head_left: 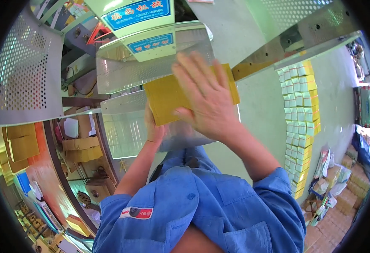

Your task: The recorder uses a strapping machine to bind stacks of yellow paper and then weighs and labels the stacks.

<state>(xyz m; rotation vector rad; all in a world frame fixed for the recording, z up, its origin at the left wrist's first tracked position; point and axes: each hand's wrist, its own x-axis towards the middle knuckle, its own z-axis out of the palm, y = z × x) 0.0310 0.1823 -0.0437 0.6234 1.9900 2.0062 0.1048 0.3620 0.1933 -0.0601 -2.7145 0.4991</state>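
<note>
A flat, rectangular piece or stack of yellow paper point(161, 95) is held up in front of me, slightly tilted, above a shiny metal tray point(119, 126). My left hand point(154, 128) grips its near left edge, with most of the fingers hidden behind the paper. Across the right part of its upper face lies my right hand point(208, 97), palm down with the fingers stretched out. Some blur shows on the right fingertips. How thick the paper is, I cannot tell.
Beyond the tray stands a machine with a blue sign point(138, 14) and a clear guard. A metal bar point(294, 46) juts in at the right. Banded yellow-and-white paper bundles point(298, 122) line the floor there. At left are a perforated panel point(25, 71) and a reddish bench point(52, 168).
</note>
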